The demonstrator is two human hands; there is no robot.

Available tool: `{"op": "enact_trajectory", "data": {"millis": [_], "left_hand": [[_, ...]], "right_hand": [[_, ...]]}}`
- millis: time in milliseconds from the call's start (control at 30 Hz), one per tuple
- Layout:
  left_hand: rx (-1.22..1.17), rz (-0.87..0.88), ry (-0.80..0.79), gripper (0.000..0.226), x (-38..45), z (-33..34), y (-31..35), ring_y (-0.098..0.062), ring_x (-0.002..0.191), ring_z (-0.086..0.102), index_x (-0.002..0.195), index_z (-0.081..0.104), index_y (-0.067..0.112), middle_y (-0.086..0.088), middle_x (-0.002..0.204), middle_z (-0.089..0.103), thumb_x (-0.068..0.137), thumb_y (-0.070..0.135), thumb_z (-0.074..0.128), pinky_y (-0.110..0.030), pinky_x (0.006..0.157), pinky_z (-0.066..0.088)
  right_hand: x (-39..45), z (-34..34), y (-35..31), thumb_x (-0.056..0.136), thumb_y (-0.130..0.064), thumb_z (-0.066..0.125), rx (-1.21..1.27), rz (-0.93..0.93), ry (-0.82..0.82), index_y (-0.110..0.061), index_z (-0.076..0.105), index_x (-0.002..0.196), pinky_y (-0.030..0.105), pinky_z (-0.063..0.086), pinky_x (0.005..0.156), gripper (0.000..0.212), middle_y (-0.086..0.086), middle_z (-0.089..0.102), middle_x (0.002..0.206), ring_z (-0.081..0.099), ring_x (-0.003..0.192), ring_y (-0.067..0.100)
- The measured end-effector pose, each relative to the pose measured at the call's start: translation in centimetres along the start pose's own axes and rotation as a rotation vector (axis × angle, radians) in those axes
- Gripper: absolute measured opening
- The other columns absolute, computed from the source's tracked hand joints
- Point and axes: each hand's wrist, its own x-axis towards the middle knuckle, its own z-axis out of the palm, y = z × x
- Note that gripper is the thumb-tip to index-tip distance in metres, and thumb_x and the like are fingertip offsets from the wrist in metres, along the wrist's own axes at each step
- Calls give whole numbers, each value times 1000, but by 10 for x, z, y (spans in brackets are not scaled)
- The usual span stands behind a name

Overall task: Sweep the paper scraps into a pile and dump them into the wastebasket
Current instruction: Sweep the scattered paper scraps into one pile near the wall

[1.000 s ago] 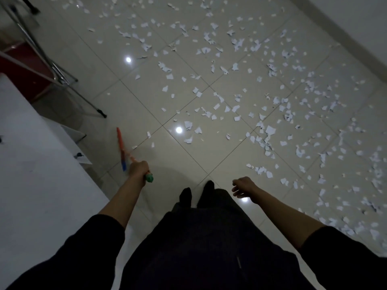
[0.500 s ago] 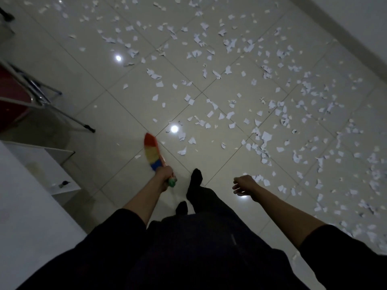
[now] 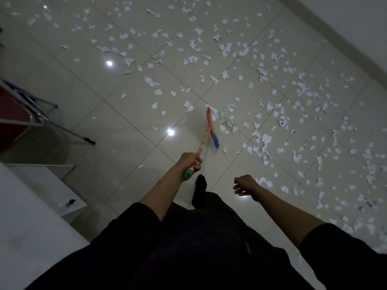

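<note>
White paper scraps (image 3: 266,139) lie scattered over the tiled floor (image 3: 125,114), densest to my right; broom (image 3: 211,126) head rests among them just ahead of my foot (image 3: 200,183); my left hand (image 3: 189,160) grips its handle; my right hand (image 3: 244,184) hangs loosely curled, empty.

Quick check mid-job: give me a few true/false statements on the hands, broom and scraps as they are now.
1. The left hand grips the broom handle. True.
2. The right hand holds a dustpan. False: it holds nothing.
3. The paper scraps are gathered in one pile. False: they lie scattered across the floor.
4. The broom head is down among scraps. True.
5. A wastebasket stands beside the broom. False: none in view.
</note>
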Motion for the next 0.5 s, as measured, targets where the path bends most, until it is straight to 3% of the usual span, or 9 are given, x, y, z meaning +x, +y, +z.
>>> {"op": "enact_trajectory", "data": {"millis": [233,400,500], "left_hand": [[178,69,85,11,-40,-66,39,-10,42,36,94,50,-1,-10,66,44,95,0,39,-14,34,29],[178,128,251,18,-53,-147,29,-11,38,35,82,49,1,-9,63,42,97,2,38,-14,33,29],[194,135,354,13,-56,-189,10,-15,44,37,90,49,-1,-9,64,43,97,5,40,-14,34,32]], "right_hand": [[-23,53,-24,95,-12,49,-11,-15,-18,9,56,104,26,49,50,24,18,63,82,63,63,24],[-36,105,-57,95,-12,49,-65,-93,-49,6,58,100,27,52,54,21,18,65,84,63,64,24],[-39,126,-65,94,-14,49,-125,-131,-71,3,60,95,28,52,55,21,18,67,84,65,66,27]]}}
